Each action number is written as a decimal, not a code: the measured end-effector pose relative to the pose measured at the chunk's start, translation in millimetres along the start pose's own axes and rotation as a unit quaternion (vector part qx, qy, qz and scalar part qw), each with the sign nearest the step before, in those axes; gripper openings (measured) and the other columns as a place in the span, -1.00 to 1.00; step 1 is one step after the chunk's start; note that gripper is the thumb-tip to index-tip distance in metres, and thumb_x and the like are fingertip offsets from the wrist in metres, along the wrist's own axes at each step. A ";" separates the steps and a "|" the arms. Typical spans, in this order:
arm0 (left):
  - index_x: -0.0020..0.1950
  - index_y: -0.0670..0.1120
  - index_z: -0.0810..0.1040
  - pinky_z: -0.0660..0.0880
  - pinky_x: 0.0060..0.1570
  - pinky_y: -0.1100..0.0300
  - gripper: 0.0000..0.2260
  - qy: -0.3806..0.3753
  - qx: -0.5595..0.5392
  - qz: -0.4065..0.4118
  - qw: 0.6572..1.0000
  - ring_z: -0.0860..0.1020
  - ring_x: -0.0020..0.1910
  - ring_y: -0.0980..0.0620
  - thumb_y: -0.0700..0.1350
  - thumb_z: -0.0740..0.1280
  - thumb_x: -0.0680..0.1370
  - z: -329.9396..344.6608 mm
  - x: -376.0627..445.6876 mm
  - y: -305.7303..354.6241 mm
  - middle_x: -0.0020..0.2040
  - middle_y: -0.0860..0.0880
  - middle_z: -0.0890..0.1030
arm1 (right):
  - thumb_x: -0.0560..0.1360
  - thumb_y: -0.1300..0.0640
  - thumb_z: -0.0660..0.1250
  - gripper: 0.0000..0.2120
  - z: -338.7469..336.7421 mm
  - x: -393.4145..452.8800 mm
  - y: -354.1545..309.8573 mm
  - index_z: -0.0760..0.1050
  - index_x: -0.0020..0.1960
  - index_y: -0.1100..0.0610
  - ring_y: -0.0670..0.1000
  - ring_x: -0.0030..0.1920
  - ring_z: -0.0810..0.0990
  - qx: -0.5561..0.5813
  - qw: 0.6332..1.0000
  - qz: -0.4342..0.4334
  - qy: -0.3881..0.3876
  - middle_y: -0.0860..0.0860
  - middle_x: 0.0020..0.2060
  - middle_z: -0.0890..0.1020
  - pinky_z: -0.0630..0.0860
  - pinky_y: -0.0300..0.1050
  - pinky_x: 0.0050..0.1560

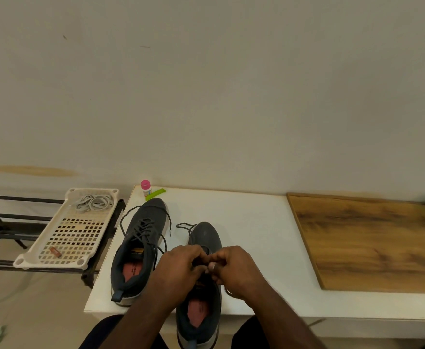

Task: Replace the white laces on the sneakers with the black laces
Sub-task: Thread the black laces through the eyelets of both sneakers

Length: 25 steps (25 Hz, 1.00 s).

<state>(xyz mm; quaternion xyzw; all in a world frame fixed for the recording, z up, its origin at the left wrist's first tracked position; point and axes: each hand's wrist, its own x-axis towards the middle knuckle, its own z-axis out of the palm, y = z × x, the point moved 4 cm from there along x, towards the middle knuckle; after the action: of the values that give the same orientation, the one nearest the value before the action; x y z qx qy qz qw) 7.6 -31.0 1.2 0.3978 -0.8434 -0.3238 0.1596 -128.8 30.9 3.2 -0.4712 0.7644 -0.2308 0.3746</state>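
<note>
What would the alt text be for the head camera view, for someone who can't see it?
A person's left hand and right hand work a black lace over the nearer dark sneaker on a white table. A second laced sneaker lies left; white laces sit in a tray.

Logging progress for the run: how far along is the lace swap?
Done: the white laces lie bundled in the plastic tray, and the left sneaker carries black laces, ends loose. In hand: both hands, left hand and right hand, pinch the black lace over the right sneaker at its upper eyelets. Left: finishing that sneaker, perhaps tying both.
</note>
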 end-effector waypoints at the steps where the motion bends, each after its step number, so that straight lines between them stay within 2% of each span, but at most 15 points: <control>1: -0.04 0.15 0.57 0.49 0.03 0.26 -0.92 -0.007 -0.018 0.002 1.000 0.54 -0.07 0.22 -0.05 0.38 0.54 -0.7 -0.3 0.2 -0.11 0.19 0.60 | 0.59 0.13 0.32 -0.85 -0.5 -0.1 -3.0 0.67 -0.06 0.05 -0.03 -0.24 0.63 -0.049 0.999 -0.003 -0.022 0.00 -0.26 0.68 0.62 -0.07 -0.08; 3: -0.05 0.16 0.56 0.51 0.02 0.29 -0.87 -0.014 -0.060 0.003 0.998 0.57 -0.07 0.25 -0.10 0.39 0.53 -1.3 -0.9 -0.6 -0.12 0.19 0.61 | 0.61 0.18 0.26 -0.82 -3.4 -4.1 -6.1 0.61 -0.08 0.18 0.01 -0.23 0.58 -0.073 0.995 0.013 -0.064 0.11 -0.23 0.63 0.61 0.02 -0.07; 6: -0.07 0.18 0.56 0.50 0.00 0.32 -0.81 -0.021 -0.120 0.000 0.993 0.54 -0.04 0.26 -0.13 0.30 0.60 1.6 -4.7 0.8 -0.11 0.20 0.59 | 0.66 0.23 0.14 -0.76 -14.7 -20.6 -9.0 0.54 -0.09 0.18 0.01 -0.31 0.57 0.148 0.975 0.091 -0.136 0.07 -0.29 0.59 0.56 -0.16 -0.31; 9: -0.13 0.07 0.52 0.52 -0.12 0.13 -0.79 -0.017 -0.207 -0.009 0.978 0.55 -0.20 0.18 -0.09 0.19 0.67 5.5 -1.4 7.7 -0.19 0.06 0.60 | 0.69 0.23 0.11 -0.77 -19.0 -30.6 -23.1 0.51 -0.01 0.21 0.04 -0.27 0.65 0.455 0.875 0.081 -0.140 0.10 -0.23 0.64 0.56 -0.18 -0.31; 11: -0.12 0.06 0.50 0.51 -0.19 0.13 -0.78 0.000 -0.221 -0.017 0.975 0.55 -0.26 0.16 -0.04 0.16 0.68 7.8 1.2 10.3 -0.22 0.03 0.60 | 0.69 0.19 0.13 -0.79 -22.4 -27.7 -29.5 0.50 0.00 0.21 0.10 -0.07 0.72 0.653 0.755 0.046 -0.044 0.15 -0.07 0.70 0.62 -0.12 -0.26; 12: -0.12 0.08 0.48 0.49 -0.23 0.18 -0.78 0.001 -0.199 -0.013 0.980 0.54 -0.27 0.17 0.01 0.15 0.68 9.6 0.9 10.3 -0.24 0.05 0.59 | 0.69 0.19 0.13 -0.80 -24.0 -24.0 -28.1 0.50 0.00 0.20 0.09 0.02 0.72 0.684 0.729 0.023 0.017 0.14 0.00 0.71 0.64 -0.09 -0.21; 13: -0.13 0.10 0.46 0.47 -0.24 0.24 -0.79 -0.005 -0.167 -0.008 0.986 0.53 -0.26 0.17 0.05 0.15 0.67 12.9 -0.4 9.4 -0.25 0.08 0.57 | 0.69 0.19 0.14 -0.81 -26.9 -18.6 -22.0 0.51 0.01 0.18 0.06 0.08 0.70 0.646 0.758 -0.001 0.087 0.11 0.03 0.72 0.65 -0.07 -0.16; 14: -0.12 0.12 0.46 0.46 -0.22 0.27 -0.80 -0.011 -0.139 -0.001 0.990 0.53 -0.22 0.18 0.07 0.16 0.66 15.9 -2.5 8.4 -0.24 0.11 0.56 | 0.69 0.18 0.15 -0.82 -32.1 -12.8 -13.6 0.52 0.01 0.14 0.01 0.08 0.70 0.509 0.846 -0.023 0.156 0.04 0.02 0.72 0.65 -0.09 -0.12; 15: -0.12 0.14 0.47 0.46 -0.18 0.28 -0.82 -0.012 -0.120 0.006 0.993 0.53 -0.18 0.18 0.06 0.18 0.66 17.1 -3.4 6.9 -0.21 0.14 0.55 | 0.69 0.15 0.15 -0.82 -36.8 -9.8 -7.6 0.52 0.01 0.08 -0.03 0.03 0.68 0.276 0.938 -0.045 0.206 -0.03 -0.03 0.71 0.63 -0.12 -0.09; 16: -0.11 0.14 0.47 0.47 -0.15 0.29 -0.84 0.000 -0.111 0.015 0.994 0.52 -0.14 0.18 0.04 0.19 0.65 15.5 -3.1 6.2 -0.19 0.16 0.54 | 0.68 0.13 0.15 -0.81 -35.2 -8.2 -6.4 0.52 0.00 0.03 -0.06 -0.04 0.66 0.048 0.978 -0.060 0.196 -0.07 -0.08 0.68 0.62 -0.12 -0.07; 17: -0.11 0.14 0.49 0.46 -0.12 0.29 -0.85 0.021 -0.108 0.024 0.994 0.52 -0.11 0.18 0.01 0.21 0.65 11.9 -1.9 6.3 -0.17 0.17 0.54 | 0.67 0.12 0.14 -0.80 -29.4 -6.4 -2.4 0.53 -0.02 0.03 -0.07 -0.10 0.63 -0.080 0.986 -0.042 0.138 -0.07 -0.12 0.67 0.60 -0.08 -0.04; 19: -0.11 0.11 0.51 0.47 -0.10 0.27 -0.85 0.063 -0.134 0.030 0.989 0.54 -0.10 0.14 -0.06 0.25 0.64 4.5 0.6 7.9 -0.16 0.16 0.56 | 0.65 0.17 0.14 -0.77 -23.6 -13.7 2.6 0.55 -0.07 0.10 -0.06 -0.20 0.63 0.002 1.000 0.010 0.011 -0.02 -0.21 0.66 0.59 -0.05 -0.09; 20: -0.12 0.10 0.52 0.48 -0.11 0.24 -0.83 0.071 -0.164 0.024 0.984 0.55 -0.12 0.12 -0.09 0.25 0.63 3.7 1.4 7.0 -0.17 0.14 0.57 | 0.65 0.20 0.14 -0.75 -20.3 -23.0 0.7 0.56 -0.08 0.13 -0.04 -0.24 0.62 0.136 0.988 0.042 -0.066 0.02 -0.24 0.66 0.55 -0.09 -0.16; 22: -0.13 0.07 0.53 0.53 -0.10 0.12 -0.81 0.058 -0.227 0.002 0.972 0.58 -0.19 0.09 -0.10 0.24 0.65 9.1 1.0 4.2 -0.21 0.06 0.61 | 0.65 0.23 0.15 -0.75 -15.7 -38.6 -12.1 0.60 -0.03 0.18 0.01 -0.23 0.60 0.392 0.901 0.072 -0.171 0.08 -0.22 0.62 0.47 -0.15 -0.26; 25: -0.05 0.11 0.54 0.54 -0.17 0.04 -0.83 0.033 -0.223 -0.005 0.974 0.58 -0.22 0.08 0.06 0.18 0.64 22.9 0.6 1.7 -0.22 0.04 0.61 | 0.65 0.19 0.18 -0.76 -26.6 -33.9 -27.9 0.61 0.06 0.23 0.08 -0.12 0.67 0.655 0.749 0.041 -0.087 0.14 -0.10 0.67 0.53 -0.09 -0.19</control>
<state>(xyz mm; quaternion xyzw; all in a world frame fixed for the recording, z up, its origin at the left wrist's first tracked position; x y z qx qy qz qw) -5.8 -21.1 -14.6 0.3666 -0.7423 -0.4910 0.2710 -125.2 48.7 51.2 -0.0958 0.4085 -0.6175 0.6653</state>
